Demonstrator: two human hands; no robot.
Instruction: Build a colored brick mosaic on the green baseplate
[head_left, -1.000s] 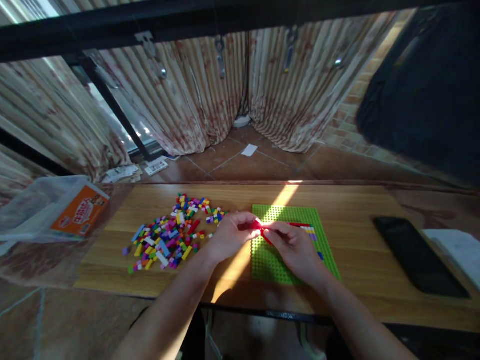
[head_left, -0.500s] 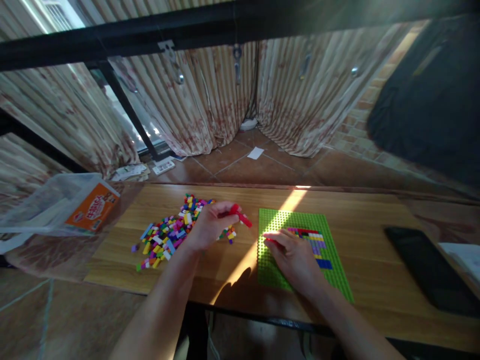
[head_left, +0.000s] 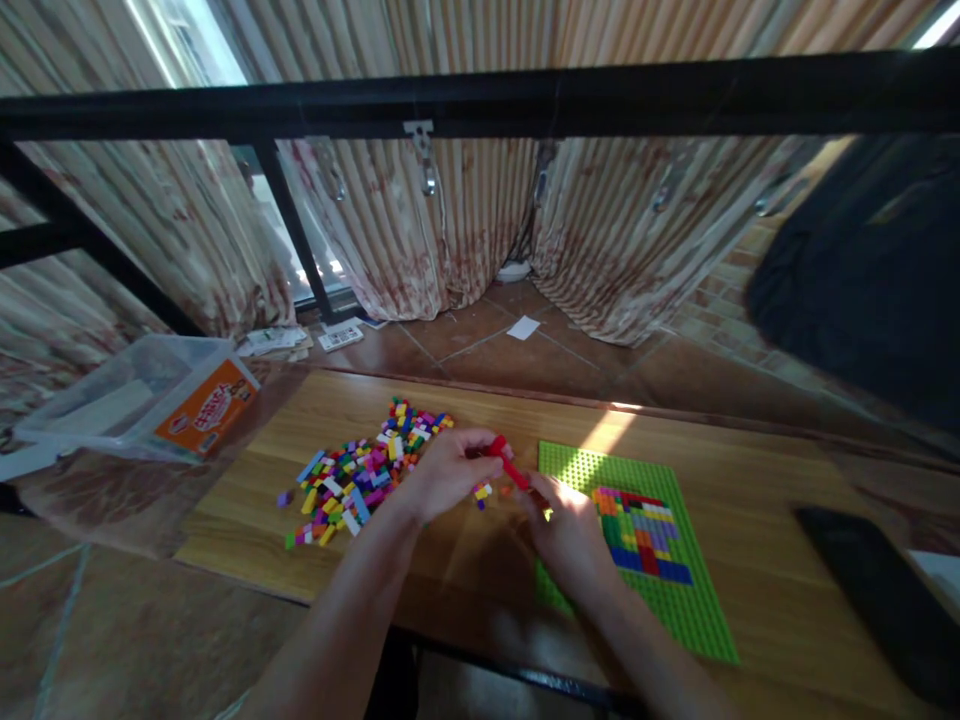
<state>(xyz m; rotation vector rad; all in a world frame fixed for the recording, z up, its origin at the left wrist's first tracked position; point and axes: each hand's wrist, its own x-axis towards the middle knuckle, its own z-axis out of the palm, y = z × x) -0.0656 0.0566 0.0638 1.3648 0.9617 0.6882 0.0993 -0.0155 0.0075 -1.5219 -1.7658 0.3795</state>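
Note:
My left hand (head_left: 450, 475) pinches red toy bricks (head_left: 512, 467), held over the table between the brick pile and the baseplate. My right hand (head_left: 570, 535) has its fingers closed at the lower end of the red bricks, close to the left hand's fingertips. How many red pieces there are, I cannot make out. Beneath and beside the right hand lies a green studded baseplate (head_left: 701, 610). A block of multicoloured bricks (head_left: 649, 540) is set on it, with a blue row along the near side; the right hand covers part of the plate's left side.
A loose pile of small coloured bricks (head_left: 360, 480) spreads over the left of the wooden table (head_left: 262, 500). A clear plastic box (head_left: 142, 400) with an orange label stands beyond the table's left end. A dark flat device (head_left: 870, 590) lies at right.
My right hand has moved from above the baseplate leftward to the red bricks in my left hand, uncovering more of the brick block. The camera view has shifted slightly.

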